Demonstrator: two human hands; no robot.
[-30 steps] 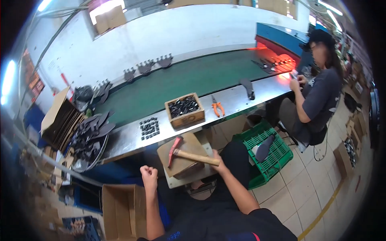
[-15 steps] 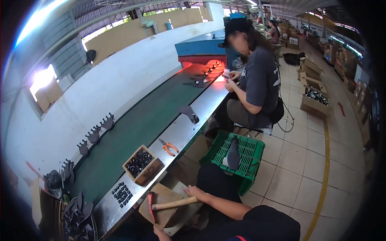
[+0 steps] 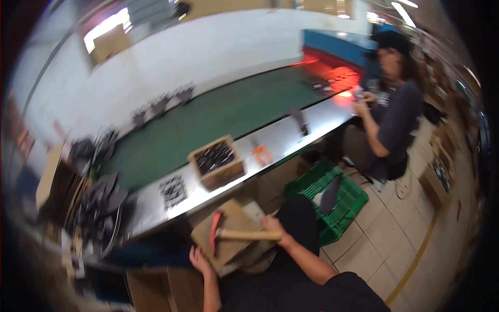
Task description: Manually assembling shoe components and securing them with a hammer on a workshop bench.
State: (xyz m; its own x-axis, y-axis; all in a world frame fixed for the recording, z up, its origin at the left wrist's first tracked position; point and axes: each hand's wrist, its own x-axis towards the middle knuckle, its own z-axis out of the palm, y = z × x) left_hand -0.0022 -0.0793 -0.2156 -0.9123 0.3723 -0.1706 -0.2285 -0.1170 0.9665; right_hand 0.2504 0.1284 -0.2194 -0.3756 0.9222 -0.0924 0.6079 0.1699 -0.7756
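A hammer [image 3: 248, 235] with a red head and a pale wooden handle lies across a tan wooden board [image 3: 236, 210] in front of me. My right hand [image 3: 274, 230] grips the board's right edge, close to the end of the hammer's handle. By the board's near left edge is my left hand [image 3: 201, 261], open, its fingers stretched upward and somewhat blurred. Whether it touches the board I cannot tell. Beyond, on the metal ledge [image 3: 208, 193], stand a wooden box [image 3: 221, 177] of small black parts, rows of small black pieces [image 3: 172, 191] and orange-handled pliers [image 3: 261, 154].
A green conveyor belt [image 3: 223, 119] runs behind the ledge. A co-worker [image 3: 397, 114] sits at the far right near a red glow. A green crate [image 3: 345, 216] carries a dark sole-shaped piece [image 3: 330, 195]. Dark pieces [image 3: 101, 200] pile up at the left beside cardboard [image 3: 49, 177].
My view has swung left, so the ledge and co-worker sit farther right. My left hand has come up beside the board's left edge. The hammer still lies on the board.
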